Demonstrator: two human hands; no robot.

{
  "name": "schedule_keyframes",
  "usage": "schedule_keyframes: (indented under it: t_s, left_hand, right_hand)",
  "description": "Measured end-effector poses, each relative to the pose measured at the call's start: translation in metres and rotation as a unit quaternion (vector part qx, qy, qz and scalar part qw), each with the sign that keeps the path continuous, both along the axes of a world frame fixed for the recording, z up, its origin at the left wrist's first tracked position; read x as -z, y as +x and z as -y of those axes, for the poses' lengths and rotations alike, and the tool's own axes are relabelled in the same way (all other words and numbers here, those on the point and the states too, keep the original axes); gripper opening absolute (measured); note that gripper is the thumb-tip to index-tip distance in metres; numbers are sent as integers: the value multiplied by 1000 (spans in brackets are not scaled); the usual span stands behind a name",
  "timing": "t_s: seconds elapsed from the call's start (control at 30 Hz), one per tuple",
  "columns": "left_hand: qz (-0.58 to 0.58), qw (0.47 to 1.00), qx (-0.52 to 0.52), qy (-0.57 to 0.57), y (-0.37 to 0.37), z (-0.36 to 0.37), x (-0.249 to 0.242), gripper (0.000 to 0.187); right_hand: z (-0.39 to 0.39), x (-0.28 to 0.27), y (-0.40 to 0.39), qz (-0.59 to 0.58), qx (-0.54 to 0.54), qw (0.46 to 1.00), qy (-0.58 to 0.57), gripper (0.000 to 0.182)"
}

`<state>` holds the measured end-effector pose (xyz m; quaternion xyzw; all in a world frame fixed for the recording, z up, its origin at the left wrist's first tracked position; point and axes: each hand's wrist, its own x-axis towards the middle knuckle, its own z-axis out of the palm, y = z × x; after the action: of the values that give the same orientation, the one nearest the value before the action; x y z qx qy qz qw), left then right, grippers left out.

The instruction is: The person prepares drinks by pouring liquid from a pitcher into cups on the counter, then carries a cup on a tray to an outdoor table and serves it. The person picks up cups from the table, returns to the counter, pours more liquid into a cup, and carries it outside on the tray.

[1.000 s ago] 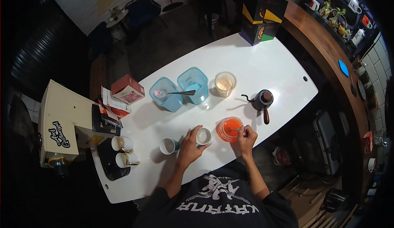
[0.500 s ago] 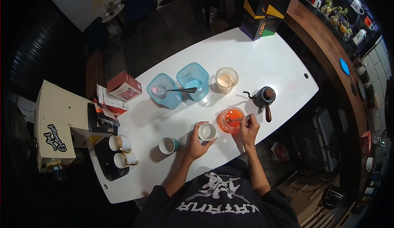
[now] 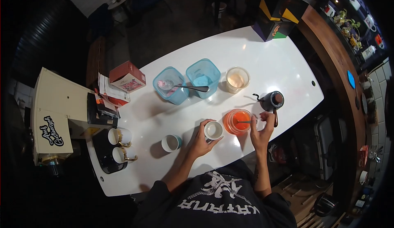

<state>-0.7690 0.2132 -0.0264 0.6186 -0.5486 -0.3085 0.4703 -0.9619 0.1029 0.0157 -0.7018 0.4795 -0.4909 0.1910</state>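
My left hand [image 3: 204,140] is wrapped around a small white cup [image 3: 214,130], held upright with its mouth towards me. Just right of it stands a clear plastic tub of orange-red liquid [image 3: 233,127]. A spoon [image 3: 243,122] slants out of this liquid. At the handle end of the spoon is my right hand [image 3: 262,133], thumb and fingers closed about it, though the fingertips are small and partly hidden. Left of my left hand, a second cup [image 3: 171,143], white inside and green outside, is on the table.
Two blue containers [image 3: 203,74] stand behind, one with a dark-handled spoon [image 3: 191,87] across it. Near them are a beige-filled tub [image 3: 237,80] and a dark hand grinder [image 3: 271,101]. A machine [image 3: 55,117], mugs [image 3: 119,136] and boxes [image 3: 128,77] line the left.
The view has shifted, so the table items appear farther right. My right hand has moved slightly right of the tub. My left hand still holds the white cup.
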Motion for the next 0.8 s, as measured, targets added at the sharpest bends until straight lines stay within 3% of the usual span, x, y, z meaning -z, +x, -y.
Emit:
schedule_keyframes:
  t_s: [0.2,0.3,0.43,0.5,0.8]
  left_hand:
    - [-9,1000,-7,-5,5,-1,4,70]
    - [-5,1000,-14,-7,9,-5,3,69]
    - [-17,999,-29,8,11,-11,0,66]
    - [-17,999,-31,0,13,-13,4,68]
    - [-22,998,-49,-16,17,-23,9,70]
  right_hand:
    - [5,-43,30,1,-12,1000,-29,17]
    - [9,-58,55,14,-140,989,36,24]
    - [18,-59,101,122,-245,949,158,32]
    - [23,-55,123,159,-294,904,268,36]
    - [28,-41,170,230,-288,858,358,26]
